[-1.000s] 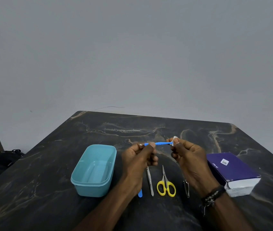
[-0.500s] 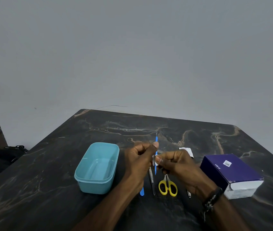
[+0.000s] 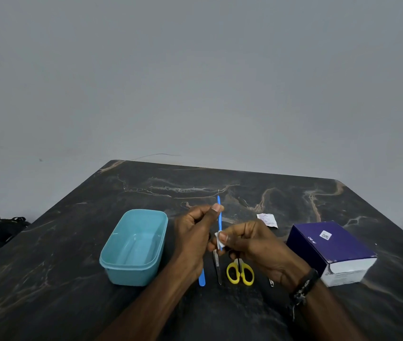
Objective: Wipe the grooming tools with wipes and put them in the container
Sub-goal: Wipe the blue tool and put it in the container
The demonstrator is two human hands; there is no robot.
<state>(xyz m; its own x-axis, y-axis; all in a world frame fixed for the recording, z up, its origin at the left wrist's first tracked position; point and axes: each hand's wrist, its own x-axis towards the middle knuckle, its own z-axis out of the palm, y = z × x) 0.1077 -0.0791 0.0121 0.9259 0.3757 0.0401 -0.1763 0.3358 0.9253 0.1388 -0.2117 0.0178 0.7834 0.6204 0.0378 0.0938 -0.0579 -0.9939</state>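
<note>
At your nine o'clock, the teal container (image 3: 133, 247) sits open-topped, ready for cleaned tools. Your left hand (image 3: 193, 238) pinches the thin blue tool (image 3: 219, 217) mid-shaft, steadying it above the table. Its long axis stands nearly upright, tip toward twelve o'clock. Your right hand (image 3: 252, 244) pinches a white wipe (image 3: 219, 241) around its lower end, probably to wipe there.

Glossy plastic container (image 3: 134, 247), marbled table (image 3: 281, 193)
</note>
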